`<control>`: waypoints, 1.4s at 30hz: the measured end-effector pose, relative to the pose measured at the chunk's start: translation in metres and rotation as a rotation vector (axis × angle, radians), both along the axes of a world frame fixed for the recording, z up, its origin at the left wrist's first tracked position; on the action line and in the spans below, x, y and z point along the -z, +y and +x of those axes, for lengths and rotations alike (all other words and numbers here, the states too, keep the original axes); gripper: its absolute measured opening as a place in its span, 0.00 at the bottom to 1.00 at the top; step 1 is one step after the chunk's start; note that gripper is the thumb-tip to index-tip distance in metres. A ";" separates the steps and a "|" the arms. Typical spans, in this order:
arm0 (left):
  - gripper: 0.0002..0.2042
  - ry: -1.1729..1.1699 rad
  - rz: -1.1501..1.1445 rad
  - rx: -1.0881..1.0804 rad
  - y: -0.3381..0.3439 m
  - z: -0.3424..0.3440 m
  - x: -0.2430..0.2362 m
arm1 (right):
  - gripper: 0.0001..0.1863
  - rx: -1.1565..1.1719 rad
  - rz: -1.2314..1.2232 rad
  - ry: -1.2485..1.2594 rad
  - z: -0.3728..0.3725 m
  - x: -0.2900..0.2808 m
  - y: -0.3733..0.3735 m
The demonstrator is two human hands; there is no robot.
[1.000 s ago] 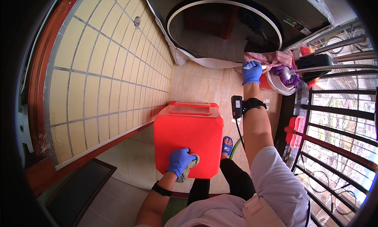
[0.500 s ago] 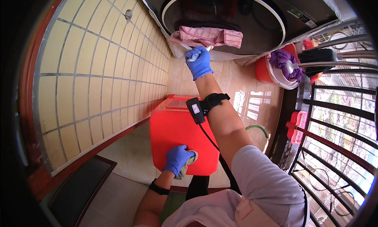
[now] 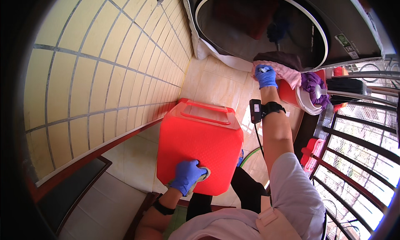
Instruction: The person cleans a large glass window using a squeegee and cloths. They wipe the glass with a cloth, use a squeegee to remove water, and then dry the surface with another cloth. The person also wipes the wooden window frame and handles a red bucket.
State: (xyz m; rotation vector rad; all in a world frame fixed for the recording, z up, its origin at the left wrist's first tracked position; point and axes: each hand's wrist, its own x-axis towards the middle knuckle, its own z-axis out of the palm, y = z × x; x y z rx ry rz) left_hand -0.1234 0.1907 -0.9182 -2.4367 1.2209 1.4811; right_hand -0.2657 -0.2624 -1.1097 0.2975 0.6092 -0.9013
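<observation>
My right hand (image 3: 266, 75), in a blue glove, is closed in a fist on a pink cloth (image 3: 287, 74) at the lower right of a large round dark glass door (image 3: 250, 27). A dark brown shape borders the cloth above; whether it is a second cloth or a reflection, I cannot tell. A pale bit shows between the fingers. My left hand (image 3: 186, 176), also blue-gloved, is closed on a grey-green cloth (image 3: 204, 174) against a red plastic box-like piece (image 3: 200, 144) in front of my legs. The far end of this piece has a handle-like frame.
The door belongs to a dark appliance (image 3: 354, 32). Right of it stand a red bucket (image 3: 289, 92), a purple mop head (image 3: 314, 88) and long poles. A barred window lines the right side, a yellow tiled wall (image 3: 100, 69) the left. A green hose (image 3: 250, 156) lies on the floor.
My right hand has moved right along the door's lower edge with the pink cloth, which now hangs right of the fist. The left hand stays at the red piece. The view has shifted.
</observation>
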 end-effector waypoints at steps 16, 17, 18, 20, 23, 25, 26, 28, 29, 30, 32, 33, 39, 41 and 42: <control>0.23 0.001 0.030 -0.019 0.004 -0.001 0.001 | 0.08 -0.096 0.199 -1.105 0.171 -0.254 0.089; 0.23 0.002 0.035 -0.016 0.002 0.000 0.000 | 0.08 -0.104 0.250 -1.111 0.150 -0.268 0.089; 0.23 0.002 0.038 -0.017 0.000 0.000 0.001 | 0.08 -0.116 0.301 -1.117 0.132 -0.275 0.088; 0.22 0.005 -0.022 -0.032 0.007 -0.002 0.006 | 0.06 -0.027 0.313 -1.196 0.100 -0.281 0.090; 0.23 0.012 -0.023 -0.040 0.008 -0.001 0.007 | 0.07 0.066 0.245 -1.074 0.073 -0.237 0.085; 0.23 0.017 -0.001 -0.020 0.004 -0.001 0.003 | 0.11 0.099 0.112 -0.840 0.077 -0.173 0.067; 0.23 0.017 0.004 -0.003 0.001 0.000 0.001 | 0.15 0.098 0.077 -0.738 0.081 -0.134 0.053; 0.23 0.004 0.027 0.029 0.000 0.001 -0.006 | 0.14 0.054 0.030 -0.519 0.101 -0.063 0.031; 0.23 -0.001 0.035 0.047 -0.001 0.001 -0.007 | 0.14 0.035 0.014 -0.456 0.113 -0.035 0.024; 0.23 -0.008 0.044 0.061 -0.001 0.002 -0.004 | 0.14 0.028 0.010 -0.454 0.124 -0.010 0.021; 0.21 -0.070 -0.040 -0.005 0.010 -0.003 0.007 | 0.13 0.029 0.006 -0.514 0.142 0.022 0.017; 0.20 -0.089 -0.083 -0.036 0.015 -0.006 0.014 | 0.13 0.036 0.008 -0.592 0.147 0.043 0.016; 0.22 -0.035 -0.013 -0.065 0.005 -0.004 0.013 | 0.12 0.075 0.072 -1.303 0.151 0.013 0.020; 0.23 -0.040 0.038 -0.067 0.004 -0.005 -0.001 | 0.10 0.025 0.126 -1.348 0.161 -0.063 0.043; 0.23 -0.044 0.054 -0.050 0.001 -0.003 -0.009 | 0.09 -0.001 0.147 -1.322 0.156 -0.107 0.048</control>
